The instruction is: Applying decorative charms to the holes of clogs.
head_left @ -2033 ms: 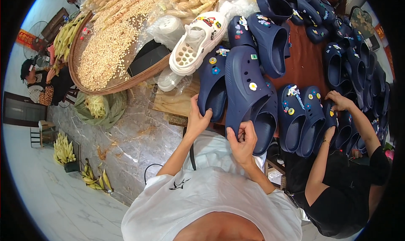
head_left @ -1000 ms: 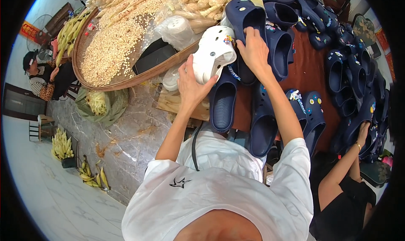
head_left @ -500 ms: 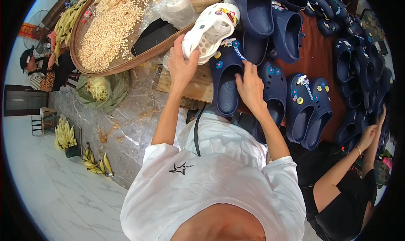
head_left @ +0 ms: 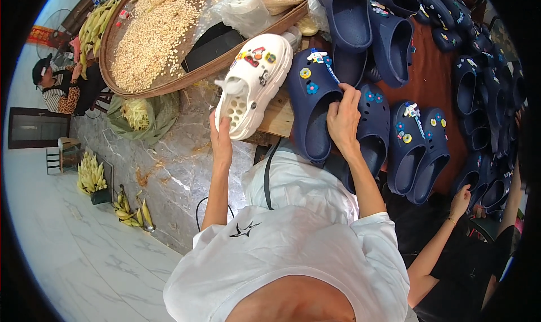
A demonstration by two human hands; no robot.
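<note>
My left hand (head_left: 221, 140) grips a white clog (head_left: 262, 77) by its heel end, with the thumb inside the opening. Colourful charms dot the clog's toe, which points away from me. Beside it lies a navy clog (head_left: 311, 131) with a yellow ring, a blue flower and a white figure on top. My right hand (head_left: 344, 118) is closed on this navy clog's side rim, fingers curled at the strap. Just to the right sits another navy clog (head_left: 372, 122) with blue flowers, partly hidden by my right wrist. A decorated navy pair (head_left: 416, 153) stands farther right.
A wide round basket (head_left: 169, 91) of corn kernels (head_left: 149, 40) stands at the far left. More navy clogs (head_left: 479, 96) crowd the brown-covered table (head_left: 425, 68). A co-worker's arm (head_left: 437, 237) reaches in at right. Corn cobs (head_left: 90, 175) lie on the floor; another person (head_left: 53, 85) sits beyond.
My left hand has drawn the white clog nearer and left, turning it so its toe points away. My right hand stays at the navy clog. The co-worker's hand has moved lower.
</note>
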